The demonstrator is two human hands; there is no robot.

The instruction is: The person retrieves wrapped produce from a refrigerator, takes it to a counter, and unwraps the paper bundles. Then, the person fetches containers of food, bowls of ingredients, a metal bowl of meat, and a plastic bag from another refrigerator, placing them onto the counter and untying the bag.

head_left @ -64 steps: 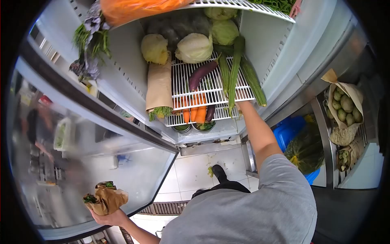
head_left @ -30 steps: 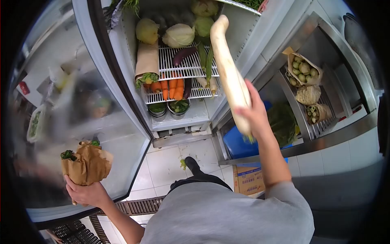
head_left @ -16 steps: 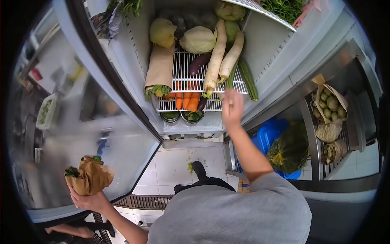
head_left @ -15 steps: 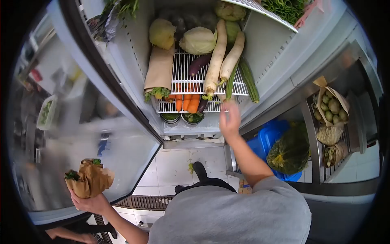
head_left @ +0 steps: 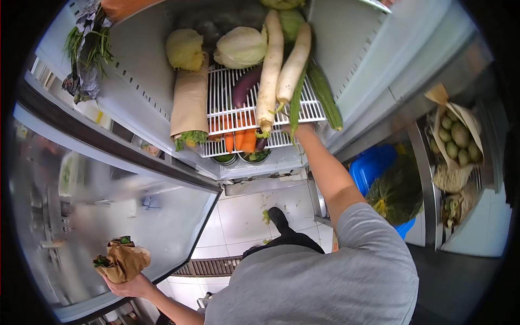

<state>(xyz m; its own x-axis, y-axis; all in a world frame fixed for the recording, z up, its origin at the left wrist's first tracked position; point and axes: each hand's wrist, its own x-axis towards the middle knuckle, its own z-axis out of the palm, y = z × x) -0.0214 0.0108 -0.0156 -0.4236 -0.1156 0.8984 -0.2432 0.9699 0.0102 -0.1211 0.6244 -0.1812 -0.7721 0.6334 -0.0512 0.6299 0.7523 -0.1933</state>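
Observation:
My left hand [head_left: 129,286] grips brown paper-wrapped greens [head_left: 123,261] from below, in front of the glass door [head_left: 162,208]. Dark leaves poke out of the paper's open ends. Inside the fridge, my right hand [head_left: 305,131] reaches in under the front of the upper wire shelf [head_left: 221,89], and its fingers are hidden. Just above it hang the tips of long green pods [head_left: 295,111] and the white radishes [head_left: 269,76]. Carrots [head_left: 248,140] lie on the lower wire shelf, left of that hand.
Cabbage [head_left: 242,47], a purple eggplant [head_left: 246,86] and a paper-wrapped bundle [head_left: 189,105] rest on the upper shelf. Metal containers of greens [head_left: 254,157] sit below. At right are a blue bin [head_left: 374,165] and a rack with a bag of green fruits [head_left: 457,138].
My right hand has moved forward into the fridge, under the upper shelf. The door has swung wider, and my left hand still holds the wrapped greens. The view has shifted.

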